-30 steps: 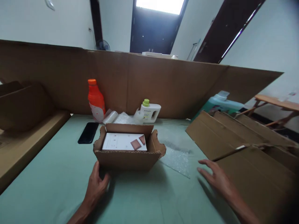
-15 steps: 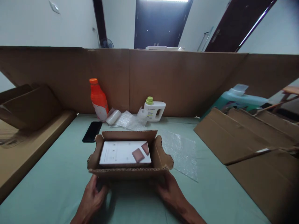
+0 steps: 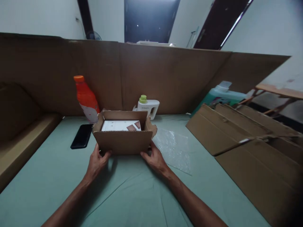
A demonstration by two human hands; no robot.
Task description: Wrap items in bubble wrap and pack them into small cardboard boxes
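A small open cardboard box (image 3: 123, 142) sits on the green table cover, with a white packet (image 3: 118, 125) bearing brown squares inside it. My left hand (image 3: 97, 162) grips the box's near left lower corner. My right hand (image 3: 155, 159) grips the near right lower corner. Both arms are stretched forward, so the box stands away from me.
Behind the box stand an orange bottle (image 3: 86, 99) and a white jug with a green cap (image 3: 148, 107). A black phone (image 3: 81, 140) lies left of the box, bubble wrap (image 3: 175, 148) to its right. Flat cardboard sheets (image 3: 236, 138) and a teal bottle (image 3: 222, 96) fill the right side. A cardboard wall (image 3: 165, 78) runs along the back.
My right hand came over from the flat cardboard to the box's right corner. With both hands on it, the box has moved away from me toward the bottles.
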